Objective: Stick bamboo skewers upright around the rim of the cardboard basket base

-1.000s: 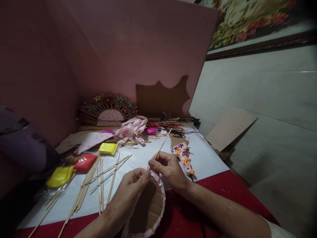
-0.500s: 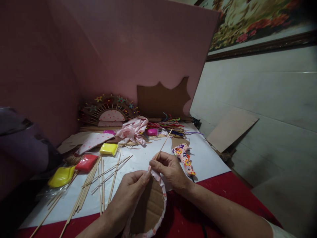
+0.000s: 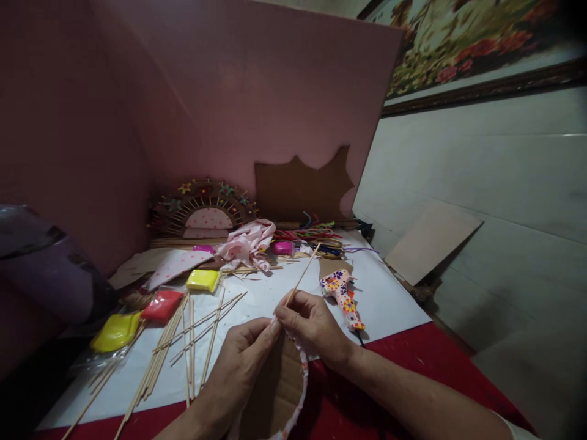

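My right hand (image 3: pixel 312 321) pinches a thin wooden stick (image 3: pixel 304 272) that points up and away from me. The stick's lower end is hidden by my fingers, at the top edge of a rounded cardboard piece (image 3: pixel 275 382). Pale pink spotted fabric wraps the rim of that cardboard. My left hand (image 3: pixel 245 354) grips the cardboard's upper left edge, thumb on top, its fingertips close to those of my right hand. Just right of my right hand lies a flower-patterned glue gun (image 3: pixel 343 299) on white paper.
Loose wooden sticks (image 3: pixel 158 354) lie at left beside yellow (image 3: pixel 114 332) and red (image 3: pixel 161 305) clay packs. Behind are crumpled pink fabric (image 3: pixel 247 241), a decorated cardboard arch (image 3: pixel 202 198) and a jagged cardboard piece (image 3: pixel 300 189). White paper (image 3: pixel 389 293) covers part of the red cloth (image 3: pixel 413 373).
Both hands stay together at the cardboard's top edge with slight finger movement. The whole view has shifted a little, so things sit slightly lower.
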